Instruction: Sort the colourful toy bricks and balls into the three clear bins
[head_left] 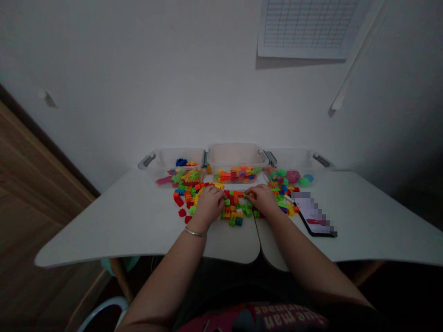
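Observation:
A loose pile of coloured building bricks (237, 214) covers the middle of the white table. Over the left part of the pile is my left hand (210, 203), a bracelet at its wrist. Its fingers are curled together and hide whatever may be in them. My right hand (263, 198) is at the pile's right side, thumb and fingertips pinched on a small green brick (247, 196). Red, orange and green bricks lie between the two hands. A few red bricks (178, 199) sit apart at the left edge.
Behind the pile stand three clear plastic boxes: the left box (166, 157) and middle box (238, 154) with bricks, the right box (294, 159) with coloured balls. A phone (313, 216) lies on the right of the table (104, 226). A seam runs between the tabletops.

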Available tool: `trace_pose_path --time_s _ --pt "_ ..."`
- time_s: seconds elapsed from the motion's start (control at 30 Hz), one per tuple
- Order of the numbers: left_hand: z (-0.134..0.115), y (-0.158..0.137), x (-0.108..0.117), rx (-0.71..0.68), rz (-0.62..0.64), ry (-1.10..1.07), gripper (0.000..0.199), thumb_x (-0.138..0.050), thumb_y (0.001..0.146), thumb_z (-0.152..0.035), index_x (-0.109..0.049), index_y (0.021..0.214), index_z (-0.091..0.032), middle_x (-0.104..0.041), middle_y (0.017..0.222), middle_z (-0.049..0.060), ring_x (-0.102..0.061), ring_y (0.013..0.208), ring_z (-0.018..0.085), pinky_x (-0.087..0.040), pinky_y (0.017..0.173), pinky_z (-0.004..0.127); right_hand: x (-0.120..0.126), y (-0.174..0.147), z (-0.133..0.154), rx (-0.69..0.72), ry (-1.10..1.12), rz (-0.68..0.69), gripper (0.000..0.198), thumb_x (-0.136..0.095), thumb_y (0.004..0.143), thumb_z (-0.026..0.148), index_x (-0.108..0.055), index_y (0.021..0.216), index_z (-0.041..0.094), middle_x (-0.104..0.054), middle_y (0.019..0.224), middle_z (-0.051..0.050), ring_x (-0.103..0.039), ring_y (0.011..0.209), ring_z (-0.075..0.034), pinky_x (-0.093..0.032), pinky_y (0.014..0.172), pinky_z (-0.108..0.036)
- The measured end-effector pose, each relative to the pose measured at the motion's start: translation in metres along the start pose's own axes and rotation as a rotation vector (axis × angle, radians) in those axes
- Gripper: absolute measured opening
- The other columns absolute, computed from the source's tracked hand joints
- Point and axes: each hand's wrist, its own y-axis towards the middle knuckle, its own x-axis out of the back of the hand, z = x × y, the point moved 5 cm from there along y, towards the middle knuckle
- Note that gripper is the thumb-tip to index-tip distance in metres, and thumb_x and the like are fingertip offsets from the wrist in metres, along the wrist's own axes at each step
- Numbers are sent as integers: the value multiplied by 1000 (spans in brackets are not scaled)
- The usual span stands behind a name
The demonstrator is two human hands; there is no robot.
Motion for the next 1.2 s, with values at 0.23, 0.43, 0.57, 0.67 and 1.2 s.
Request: trace_pose_path --time_s 0.23,0.43,0.57,0.67,1.2 --pt "1 -1 -2 1 -2 6 16 -51 81 -12 -65 79 -20 -67 87 5 -54 92 21 -46 91 39 -2 4 0 22 7 2 11 -67 81 25 -72 90 24 -73 92 -5 -59 96 -24 -44 87 -36" --pt "2 -1 -2 1 -7 17 16 -51 81 -12 -65 80 -20 -67 87 6 -54 92 22 -46 90 40 -3 4 -4 6 85 -49 6 -67 78 24 -67 84 22 -71 91 -5 -59 95 -24 -44 87 -38" --pt "0 0 -1 -9 -7 10 16 -51 80 -11 -65 79 -20 -68 86 6 -54 91 22 -46 90 40 8 6 -6 -20 351 -201 7 -64 76 25 -62 81 21 -68 88 -5 -61 89 -22 -48 84 -37" --pt "0 -1 1 -3 -8 4 17 -51 80 -11 -65 79 -21 -68 86 5 -54 92 22 -46 89 40 29 9 -6 -9 526 -412 10 -61 77 29 -59 82 21 -64 87 -5 -61 86 -21 -50 82 -37" --pt "2 1 0 2 -12 -2 18 -51 80 -12 -66 80 -21 -68 87 6 -54 92 22 -46 88 40 72 62 -2 -14 443 -555 15 -58 79 21 -67 90 19 -62 95 -7 -61 85 -19 -51 88 -37"
